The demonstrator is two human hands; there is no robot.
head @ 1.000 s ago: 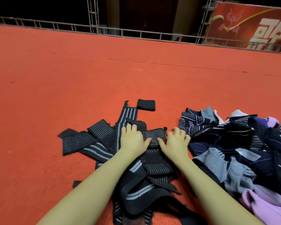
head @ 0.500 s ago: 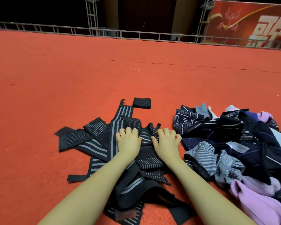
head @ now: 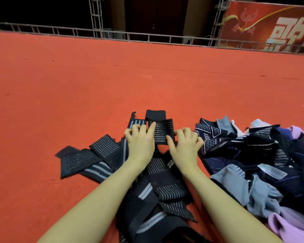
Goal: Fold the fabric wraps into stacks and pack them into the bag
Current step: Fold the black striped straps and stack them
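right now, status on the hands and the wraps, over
Left hand and right hand both pinch one folded striped wrap, held over the small black folded wrap. Unfolded wraps piled beneath. Mixed clothing heap close right. No bag in view.

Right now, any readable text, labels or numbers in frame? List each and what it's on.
Red banner, far right behind the rail: one large pale character, cut off by the frame edge and the rail; looks like "歌", not certain.
Tags sewn on the clothes pile: print too small and blurred to read.
Wraps: stripes only, no text visible.
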